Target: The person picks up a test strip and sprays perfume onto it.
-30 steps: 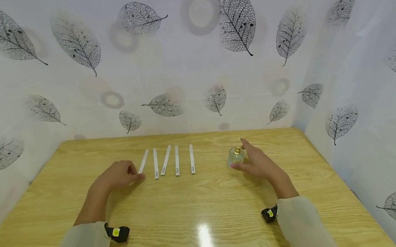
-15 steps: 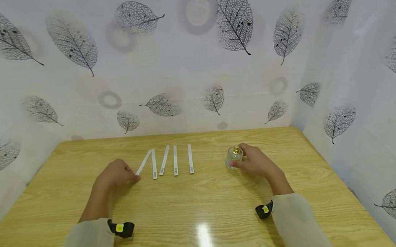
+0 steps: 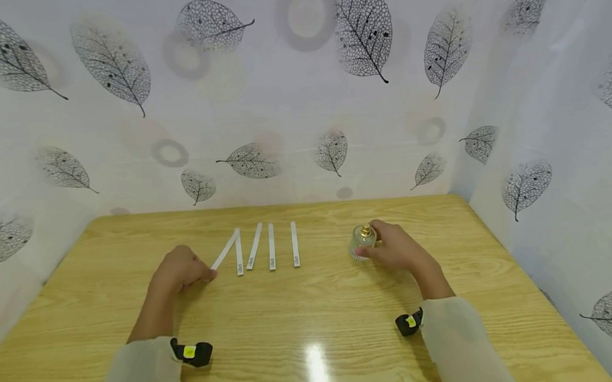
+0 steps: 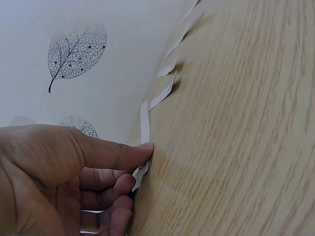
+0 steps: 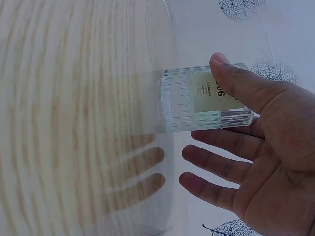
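Observation:
My left hand (image 3: pixel 182 267) pinches the near end of a white paper test strip (image 3: pixel 225 249) between thumb and fingers. That strip slants over the table, its far end meeting the far end of another strip (image 3: pixel 239 253). In the left wrist view the thumb lies across the pinched strip (image 4: pixel 144 123). On the right, my right hand (image 3: pixel 399 248) holds a clear glass perfume bottle (image 3: pixel 361 246) with a gold sprayer neck. Seen from the right wrist, the ribbed bottle (image 5: pixel 177 98) bears a pale label; the thumb is on its near side, and the lower fingers extend loosely.
Three more white strips, including the rightmost strip (image 3: pixel 295 245), lie apart between the hands, with small dark print at their near ends. They rest on a wooden table (image 3: pixel 272 317). A leaf-patterned white curtain (image 3: pixel 279 110) borders the back and sides.
My left hand took its strip's near end leftward, tilting it until its top met the neighbouring strip. My right hand's fingers closed around the bottle. Little differs over the last half second.

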### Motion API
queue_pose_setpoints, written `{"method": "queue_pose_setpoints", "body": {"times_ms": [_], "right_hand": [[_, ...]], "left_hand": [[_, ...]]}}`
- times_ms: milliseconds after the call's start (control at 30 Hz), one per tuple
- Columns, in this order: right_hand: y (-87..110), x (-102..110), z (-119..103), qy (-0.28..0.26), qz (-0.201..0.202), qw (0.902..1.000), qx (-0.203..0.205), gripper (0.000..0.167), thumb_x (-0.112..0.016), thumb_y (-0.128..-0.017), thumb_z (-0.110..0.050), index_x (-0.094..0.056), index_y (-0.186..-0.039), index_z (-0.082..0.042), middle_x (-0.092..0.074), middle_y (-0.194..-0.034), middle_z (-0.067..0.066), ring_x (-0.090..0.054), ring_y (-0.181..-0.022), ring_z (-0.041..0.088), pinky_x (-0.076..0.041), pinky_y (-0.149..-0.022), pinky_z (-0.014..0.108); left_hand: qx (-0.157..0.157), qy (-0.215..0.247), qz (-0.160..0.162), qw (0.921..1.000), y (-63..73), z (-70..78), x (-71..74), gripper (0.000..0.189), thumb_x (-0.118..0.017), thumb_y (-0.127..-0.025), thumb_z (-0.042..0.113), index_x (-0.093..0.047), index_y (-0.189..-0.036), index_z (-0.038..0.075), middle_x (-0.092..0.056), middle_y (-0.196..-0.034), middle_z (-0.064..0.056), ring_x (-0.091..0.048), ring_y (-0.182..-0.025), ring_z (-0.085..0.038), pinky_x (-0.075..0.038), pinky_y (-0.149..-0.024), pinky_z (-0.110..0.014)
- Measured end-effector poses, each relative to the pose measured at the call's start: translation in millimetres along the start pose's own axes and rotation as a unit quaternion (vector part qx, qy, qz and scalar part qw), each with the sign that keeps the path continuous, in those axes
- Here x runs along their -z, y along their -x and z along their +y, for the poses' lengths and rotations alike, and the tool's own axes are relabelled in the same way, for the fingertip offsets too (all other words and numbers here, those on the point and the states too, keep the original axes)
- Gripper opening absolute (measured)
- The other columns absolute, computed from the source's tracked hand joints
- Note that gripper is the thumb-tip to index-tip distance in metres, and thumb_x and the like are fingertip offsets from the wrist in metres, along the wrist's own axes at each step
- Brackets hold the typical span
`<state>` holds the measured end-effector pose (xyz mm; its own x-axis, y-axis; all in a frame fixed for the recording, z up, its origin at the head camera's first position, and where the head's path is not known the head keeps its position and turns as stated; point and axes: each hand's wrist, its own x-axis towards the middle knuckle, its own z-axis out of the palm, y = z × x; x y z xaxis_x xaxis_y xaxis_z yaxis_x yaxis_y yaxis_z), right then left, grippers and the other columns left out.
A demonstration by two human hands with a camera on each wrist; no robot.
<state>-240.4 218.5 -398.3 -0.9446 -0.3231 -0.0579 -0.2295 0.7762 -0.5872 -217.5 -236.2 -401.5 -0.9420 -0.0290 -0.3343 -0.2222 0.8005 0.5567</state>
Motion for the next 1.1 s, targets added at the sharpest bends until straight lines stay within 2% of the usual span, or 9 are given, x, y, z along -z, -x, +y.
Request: {"method": "queue_pose_setpoints", "body": {"times_ms": [167,300,600,800,1000,1100], "right_hand": [[-0.6,1.7,0.2,0.004,-0.002,1.0000,-0.003,0.055,-0.074,-0.095,-0.040,-0.057,-0.131,-0.003,-0.068,-0.119,0.012,-0.063,-0.115,0.033,-0.051,-0.098,0.054],[-1.7,1.9,1.4,0.002,-0.007,1.0000,0.001,0.054,-0.073,-0.097,-0.038,-0.055,-0.132,-0.002,-0.068,-0.118,0.012,-0.063,-0.114,0.032,-0.051,-0.097,0.054],[-2.8,2.2,4.5,-0.052,-0.024,0.9983,0.005,0.051,-0.071,-0.098,-0.029,-0.051,-0.134,0.000,-0.065,-0.116,0.012,-0.063,-0.105,0.026,-0.052,-0.092,0.049],[-4.5,2.3,4.6,-0.060,-0.016,0.9976,0.031,0.047,-0.069,-0.100,-0.030,-0.052,-0.134,-0.002,-0.066,-0.116,0.011,-0.063,-0.109,0.028,-0.053,-0.094,0.050],[-6.0,3.3,-0.4,-0.107,-0.008,0.9923,0.062,0.044,-0.068,-0.101,-0.033,-0.049,-0.133,-0.008,-0.063,-0.118,0.010,-0.063,-0.112,0.031,-0.056,-0.088,0.046],[-6.5,3.9,-3.7,-0.138,0.010,0.9880,0.068,0.046,-0.069,-0.100,-0.032,-0.047,-0.134,-0.009,-0.062,-0.118,0.011,-0.064,-0.110,0.031,-0.058,-0.083,0.042]], "left_hand": [[0.003,0.004,0.000,1.0000,-1.7,1.4,-1.7,0.023,-0.082,-0.084,0.019,-0.071,-0.078,0.000,-0.043,-0.053,0.002,-0.044,-0.051,-0.014,-0.040,-0.047,-0.026],[-0.005,0.001,0.004,1.0000,-0.6,2.2,-1.6,0.021,-0.081,-0.084,0.019,-0.072,-0.081,0.000,-0.049,-0.060,-0.001,-0.047,-0.058,-0.017,-0.041,-0.050,-0.028],[-0.058,0.026,0.000,0.9980,3.5,-1.8,-0.5,0.021,-0.079,-0.089,0.014,-0.071,-0.096,-0.004,-0.067,-0.086,-0.010,-0.058,-0.073,-0.022,-0.051,-0.061,-0.032],[-0.072,0.052,-0.017,0.9959,3.4,-5.4,0.4,0.016,-0.074,-0.093,0.010,-0.070,-0.098,-0.005,-0.066,-0.085,-0.011,-0.059,-0.074,-0.021,-0.054,-0.061,-0.033],[-0.076,0.051,-0.005,0.9958,2.6,-6.8,1.0,0.017,-0.072,-0.094,0.010,-0.069,-0.100,-0.006,-0.065,-0.086,-0.012,-0.060,-0.074,-0.021,-0.055,-0.061,-0.033],[-0.080,0.039,0.005,0.9960,1.1,-7.2,1.4,0.018,-0.073,-0.093,0.011,-0.070,-0.100,-0.006,-0.066,-0.086,-0.012,-0.061,-0.074,-0.022,-0.054,-0.061,-0.033]]}}
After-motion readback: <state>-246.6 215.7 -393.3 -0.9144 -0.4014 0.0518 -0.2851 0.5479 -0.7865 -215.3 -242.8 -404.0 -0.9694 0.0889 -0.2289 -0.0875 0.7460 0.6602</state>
